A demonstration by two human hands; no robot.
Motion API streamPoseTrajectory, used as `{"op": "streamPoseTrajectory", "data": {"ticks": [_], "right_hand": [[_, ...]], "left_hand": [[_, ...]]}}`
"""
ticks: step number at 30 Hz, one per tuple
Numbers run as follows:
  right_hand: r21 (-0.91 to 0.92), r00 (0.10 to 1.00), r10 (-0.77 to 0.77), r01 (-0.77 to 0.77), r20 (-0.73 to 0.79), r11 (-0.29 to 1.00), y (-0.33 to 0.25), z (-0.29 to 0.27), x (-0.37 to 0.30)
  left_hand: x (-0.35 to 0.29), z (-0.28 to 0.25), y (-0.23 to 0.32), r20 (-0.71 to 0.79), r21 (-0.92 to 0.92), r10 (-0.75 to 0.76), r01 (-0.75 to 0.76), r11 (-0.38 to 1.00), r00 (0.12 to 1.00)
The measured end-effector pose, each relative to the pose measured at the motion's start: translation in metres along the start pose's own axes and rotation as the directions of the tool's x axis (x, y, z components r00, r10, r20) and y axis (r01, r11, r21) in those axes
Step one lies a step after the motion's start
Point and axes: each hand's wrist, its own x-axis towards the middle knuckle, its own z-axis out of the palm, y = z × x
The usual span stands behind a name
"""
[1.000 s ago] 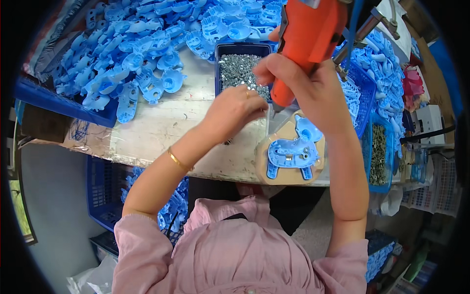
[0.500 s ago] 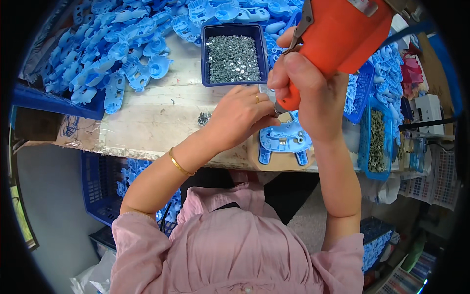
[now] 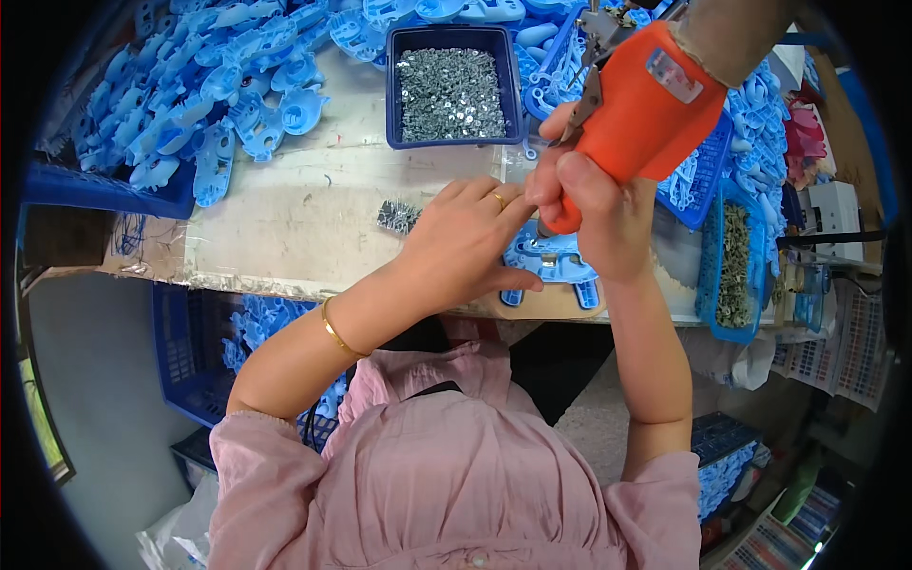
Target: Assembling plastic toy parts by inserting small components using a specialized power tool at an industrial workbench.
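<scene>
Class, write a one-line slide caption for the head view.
Right hand holds an orange tool at a blue plastic part, left hand close by.

From where I'm standing, it's a wide fisheye on the person's head, tipped steeply down toward the left hand (image 3: 464, 236) and right hand (image 3: 610, 230). The pink shirt (image 3: 451, 465) is super close, on the wearer's side of the dark blue tray (image 3: 455, 142), and the view catches tabletop (image 3: 275, 204) either side of that tray.

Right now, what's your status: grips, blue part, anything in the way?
Right grip around orange tool. Left grip alongside, fingertips partly hidden. Blue part on tan block, partly covered from view by both grips.
</scene>
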Motion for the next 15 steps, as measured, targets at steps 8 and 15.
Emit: {"op": "streamPoseTrajectory", "data": {"ticks": [8,15], "right_hand": [[0.088,0.995,0.049,-0.042,-0.088,0.995,0.017,0.000,-0.011],[-0.145,0.975,-0.077,0.047,-0.208,0.988,0.030,0.008,-0.024]], "left_hand": [[-0.004,0.011,0.001,-0.005,0.028,0.002,-0.001,1.000,1.000],[-0.007,0.016,0.004,-0.022,0.010,-0.032,0.032,0.999,0.999]]}}
